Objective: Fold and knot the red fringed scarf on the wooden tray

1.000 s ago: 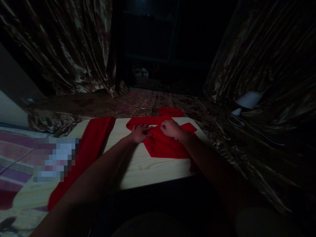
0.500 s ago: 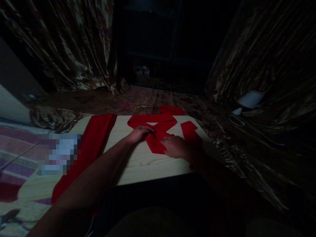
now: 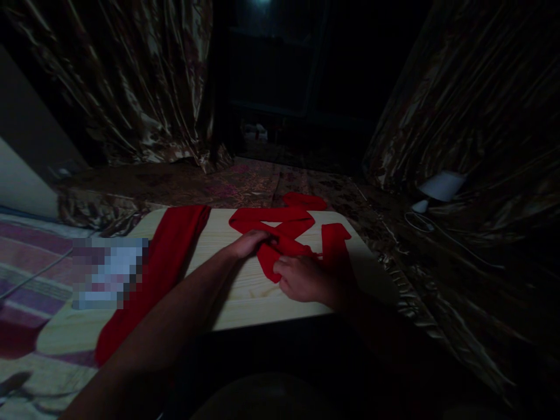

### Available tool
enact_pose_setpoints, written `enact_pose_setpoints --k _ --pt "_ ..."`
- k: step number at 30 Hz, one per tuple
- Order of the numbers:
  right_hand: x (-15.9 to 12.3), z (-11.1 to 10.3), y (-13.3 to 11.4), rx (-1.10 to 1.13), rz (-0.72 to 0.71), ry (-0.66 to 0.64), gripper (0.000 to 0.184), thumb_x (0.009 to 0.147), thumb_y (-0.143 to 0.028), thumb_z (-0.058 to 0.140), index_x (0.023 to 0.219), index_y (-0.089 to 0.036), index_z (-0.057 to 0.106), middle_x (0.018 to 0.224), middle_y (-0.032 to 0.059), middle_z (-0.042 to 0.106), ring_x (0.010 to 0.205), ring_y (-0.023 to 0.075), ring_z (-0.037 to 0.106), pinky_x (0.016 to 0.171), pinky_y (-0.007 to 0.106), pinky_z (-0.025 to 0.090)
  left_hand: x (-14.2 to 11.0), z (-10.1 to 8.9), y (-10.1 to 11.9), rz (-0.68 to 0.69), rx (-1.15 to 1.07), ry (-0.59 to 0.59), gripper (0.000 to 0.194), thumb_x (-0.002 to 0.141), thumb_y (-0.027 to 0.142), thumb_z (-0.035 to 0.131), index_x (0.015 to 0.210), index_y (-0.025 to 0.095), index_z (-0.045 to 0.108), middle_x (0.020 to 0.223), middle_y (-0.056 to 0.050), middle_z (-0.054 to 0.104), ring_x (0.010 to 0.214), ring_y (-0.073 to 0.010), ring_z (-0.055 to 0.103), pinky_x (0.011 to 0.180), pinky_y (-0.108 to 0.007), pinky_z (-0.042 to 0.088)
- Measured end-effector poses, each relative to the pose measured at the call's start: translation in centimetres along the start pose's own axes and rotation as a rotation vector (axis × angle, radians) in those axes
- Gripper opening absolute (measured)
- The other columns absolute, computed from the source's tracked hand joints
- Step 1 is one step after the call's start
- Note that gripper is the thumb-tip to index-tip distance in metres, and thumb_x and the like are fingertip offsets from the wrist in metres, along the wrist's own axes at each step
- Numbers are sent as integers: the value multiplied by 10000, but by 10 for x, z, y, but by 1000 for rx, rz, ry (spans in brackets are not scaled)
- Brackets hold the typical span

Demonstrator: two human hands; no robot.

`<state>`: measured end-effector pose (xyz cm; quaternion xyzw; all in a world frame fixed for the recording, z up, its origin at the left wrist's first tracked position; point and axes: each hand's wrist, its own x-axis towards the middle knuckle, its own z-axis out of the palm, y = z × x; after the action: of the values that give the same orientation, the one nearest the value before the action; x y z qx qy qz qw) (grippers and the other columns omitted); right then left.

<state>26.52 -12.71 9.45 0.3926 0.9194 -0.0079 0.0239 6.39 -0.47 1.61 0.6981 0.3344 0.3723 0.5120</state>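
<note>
A red cloth strip (image 3: pixel 280 224) lies looped and crossed on a pale wooden board (image 3: pixel 245 291). My left hand (image 3: pixel 249 242) rests on the strip near its crossing, fingers curled and pressing it down. My right hand (image 3: pixel 301 279) is closed on the strip's near end, close to the board's front edge. A second, wider red cloth (image 3: pixel 161 268) lies stretched along the board to the left, untouched.
Shiny patterned curtains (image 3: pixel 131 87) hang at the back left and right. A white lamp-like object (image 3: pixel 440 186) with a cable sits at the right. A striped rug (image 3: pixel 26 262) lies at the left. The scene is very dark.
My right hand has slid from the middle of the red strip toward me, drawing its end nearer. The folded part has narrowed. My left hand stayed near the crossing.
</note>
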Motion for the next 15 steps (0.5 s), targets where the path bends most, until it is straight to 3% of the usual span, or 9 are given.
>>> enact_pose_setpoints --k 4,6,8,11,13,15 --pt "1 7 -21 171 -199 34 264 904 -188 531 1128 -209 669 1112 67 694 944 208 651 797 311 475 -1 2 4 -26 -87 19 438 840 463 537 969 133 793 1070 -112 774 1093 -282 672 1044 -411 465" --pt "6 11 -19 274 -228 61 275 918 -198 539 1157 -223 674 1112 48 705 955 188 653 830 292 474 -4 3 8 -14 -103 18 429 816 461 553 929 122 790 1057 -131 772 1078 -289 674 1026 -414 470" --pt "15 13 -7 342 -125 177 259 948 -205 514 1147 -218 679 1118 47 715 993 173 654 882 277 465 -8 5 13 25 -53 43 370 778 434 581 869 131 774 1036 -130 769 1054 -282 674 995 -398 481" --pt "33 12 23 312 188 323 256 965 -194 471 1132 -188 666 1144 78 718 1018 176 658 898 272 461 -13 7 21 14 208 216 286 754 421 612 822 163 714 935 -89 753 917 -244 678 877 -359 508" --pt "44 12 43 230 360 302 267 962 -256 501 1170 -170 645 1175 113 710 1049 207 659 893 290 466 -15 8 27 -101 413 302 327 742 478 660 866 176 677 880 -67 736 812 -230 667 775 -341 508" --pt "52 13 57 176 436 208 397 941 -394 562 1263 -163 603 1220 143 695 1103 249 651 899 314 468 -19 9 32 -245 526 298 474 665 560 749 930 179 654 858 -78 733 782 -251 670 713 -334 496"
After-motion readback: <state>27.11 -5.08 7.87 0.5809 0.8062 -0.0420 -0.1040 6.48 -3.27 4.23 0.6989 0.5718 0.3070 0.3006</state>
